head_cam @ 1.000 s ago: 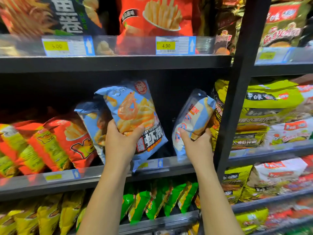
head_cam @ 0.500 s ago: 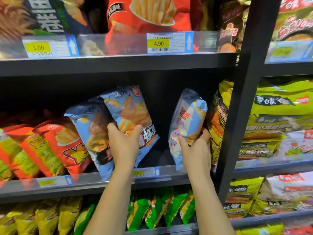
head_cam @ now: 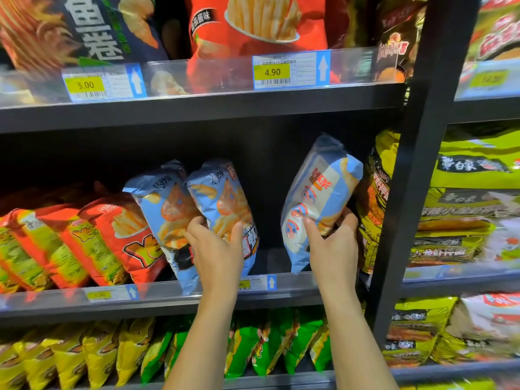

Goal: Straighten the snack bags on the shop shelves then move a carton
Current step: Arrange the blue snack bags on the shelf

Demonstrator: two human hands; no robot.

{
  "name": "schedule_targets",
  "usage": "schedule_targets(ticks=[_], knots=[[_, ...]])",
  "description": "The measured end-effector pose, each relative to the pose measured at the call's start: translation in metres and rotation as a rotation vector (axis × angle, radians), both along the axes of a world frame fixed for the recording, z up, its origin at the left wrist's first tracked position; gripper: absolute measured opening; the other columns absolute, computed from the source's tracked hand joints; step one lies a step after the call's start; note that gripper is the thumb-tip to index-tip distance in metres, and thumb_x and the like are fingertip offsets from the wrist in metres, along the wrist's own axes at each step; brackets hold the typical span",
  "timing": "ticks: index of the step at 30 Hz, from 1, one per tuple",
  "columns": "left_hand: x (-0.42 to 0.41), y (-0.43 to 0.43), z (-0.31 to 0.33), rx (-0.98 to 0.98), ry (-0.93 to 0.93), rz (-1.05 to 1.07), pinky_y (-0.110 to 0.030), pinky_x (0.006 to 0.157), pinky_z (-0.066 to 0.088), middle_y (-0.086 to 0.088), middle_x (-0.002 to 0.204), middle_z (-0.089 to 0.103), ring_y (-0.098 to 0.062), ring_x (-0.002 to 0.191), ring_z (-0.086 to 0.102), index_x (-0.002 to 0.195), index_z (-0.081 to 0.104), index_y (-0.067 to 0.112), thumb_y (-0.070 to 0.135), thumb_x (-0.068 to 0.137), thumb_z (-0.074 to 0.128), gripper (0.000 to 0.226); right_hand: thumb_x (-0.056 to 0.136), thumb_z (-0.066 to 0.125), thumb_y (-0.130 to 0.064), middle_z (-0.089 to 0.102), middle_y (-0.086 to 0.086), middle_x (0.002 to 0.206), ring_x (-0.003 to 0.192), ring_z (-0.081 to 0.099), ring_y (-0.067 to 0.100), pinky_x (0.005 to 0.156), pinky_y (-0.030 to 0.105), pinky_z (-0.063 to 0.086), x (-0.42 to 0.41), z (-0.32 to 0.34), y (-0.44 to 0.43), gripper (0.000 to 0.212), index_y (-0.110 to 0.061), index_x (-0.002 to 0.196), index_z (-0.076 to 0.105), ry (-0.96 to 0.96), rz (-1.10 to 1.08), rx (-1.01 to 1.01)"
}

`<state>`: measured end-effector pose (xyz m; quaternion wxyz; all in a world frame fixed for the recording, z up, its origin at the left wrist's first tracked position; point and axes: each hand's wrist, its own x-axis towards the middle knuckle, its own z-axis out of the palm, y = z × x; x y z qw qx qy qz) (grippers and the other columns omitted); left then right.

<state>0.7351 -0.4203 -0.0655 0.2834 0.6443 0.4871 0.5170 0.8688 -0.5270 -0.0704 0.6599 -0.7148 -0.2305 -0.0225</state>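
Three blue shrimp-stick snack bags stand on the middle shelf (head_cam: 295,291). My left hand (head_cam: 218,249) grips the lower part of the middle blue bag (head_cam: 222,198), which leans left against another blue bag (head_cam: 163,204). My right hand (head_cam: 332,243) holds the third blue bag (head_cam: 318,192) by its lower right side; that bag is turned edge-on and tilts right, apart from the other two. A dark gap lies between the two held bags. No carton is in view.
Red and yellow-green bags (head_cam: 112,235) fill the shelf to the left. A black upright post (head_cam: 416,192) stands just right of my right hand, with yellow-green packs (head_cam: 464,175) beyond it. Larger bags sit on the shelf above, green and yellow bags (head_cam: 253,347) on the one below.
My left hand has pushed its blue bag down and back against the neighbouring blue bag. My right hand has shifted its bag slightly right and more upright.
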Motion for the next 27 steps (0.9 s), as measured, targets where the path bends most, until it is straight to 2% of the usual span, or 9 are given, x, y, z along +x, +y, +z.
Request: schedule_targets(ticks=[3,9,12,14,16,20,24,27], knots=[[-0.007,-0.003,0.002,-0.005,-0.010,-0.016,-0.043,0.097,0.044,-0.013,0.143,0.045,-0.034,0.128,0.050,0.147,0.036,0.004,0.037,0.095,0.076,0.074,0.091,0.078,-0.044,0.066,-0.006,0.123,0.110,0.068,0.016,0.080,0.031,0.056,-0.005,0.003,-0.001,0.058,-0.023,0.135,0.046,0.042,0.029,0.099],[-0.027,-0.015,0.007,0.033,0.013,-0.039,-0.045,0.101,0.046,-0.011,0.140,0.043,-0.032,0.126,0.050,0.147,0.037,0.004,0.037,0.095,0.074,0.072,0.089,0.080,-0.042,0.064,-0.025,0.110,0.097,0.068,-0.004,0.078,0.020,0.057,-0.019,0.008,-0.009,0.053,-0.028,0.129,0.049,0.107,0.128,0.243],[-0.043,-0.021,0.012,0.068,0.009,-0.072,-0.044,0.106,0.045,-0.009,0.146,0.042,-0.029,0.132,0.049,0.149,0.038,0.006,0.038,0.095,0.073,0.072,0.090,0.080,-0.034,0.067,-0.022,0.115,0.098,0.069,-0.011,0.075,0.016,0.059,-0.030,0.012,-0.017,0.056,-0.023,0.137,0.052,0.117,0.188,0.311],[-0.054,-0.025,0.017,0.096,-0.008,-0.114,-0.038,0.110,0.042,-0.006,0.149,0.042,-0.024,0.136,0.046,0.150,0.039,0.008,0.039,0.096,0.073,0.071,0.093,0.078,-0.026,0.067,-0.018,0.118,0.096,0.068,-0.015,0.070,0.011,0.056,-0.038,0.013,-0.025,0.053,-0.020,0.139,0.052,0.109,0.252,0.329],[-0.066,-0.027,0.021,0.107,0.000,-0.155,-0.037,0.115,0.039,-0.005,0.152,0.044,-0.021,0.141,0.043,0.152,0.039,0.011,0.043,0.095,0.073,0.074,0.093,0.078,-0.024,0.070,-0.012,0.122,0.099,0.069,-0.010,0.071,0.012,0.056,-0.046,0.014,-0.034,0.052,-0.019,0.140,0.055,0.097,0.300,0.322],[-0.093,-0.032,0.023,0.091,0.034,-0.258,-0.046,0.120,0.039,0.002,0.154,0.046,-0.018,0.145,0.041,0.154,0.040,0.019,0.057,0.091,0.071,0.080,0.092,0.078,-0.022,0.075,-0.010,0.121,0.108,0.072,0.004,0.082,0.024,0.062,-0.065,0.010,-0.053,0.049,-0.021,0.138,0.061,0.119,0.367,0.319],[-0.121,-0.045,0.024,0.037,-0.034,-0.436,-0.032,0.113,0.041,0.011,0.147,0.049,-0.004,0.133,0.045,0.151,0.044,0.025,0.055,0.091,0.073,0.073,0.095,0.074,-0.020,0.077,-0.006,0.118,0.110,0.073,0.011,0.086,0.032,0.062,-0.094,0.007,-0.078,0.038,-0.022,0.132,0.066,0.141,0.455,0.283],[-0.141,-0.055,0.028,-0.106,-0.141,-0.614,-0.029,0.112,0.040,0.013,0.147,0.051,-0.003,0.134,0.048,0.153,0.041,0.026,0.052,0.093,0.071,0.072,0.093,0.072,-0.021,0.077,-0.002,0.120,0.112,0.074,0.017,0.087,0.033,0.061,-0.123,0.002,-0.096,0.039,-0.018,0.132,0.066,0.156,0.560,0.237]])
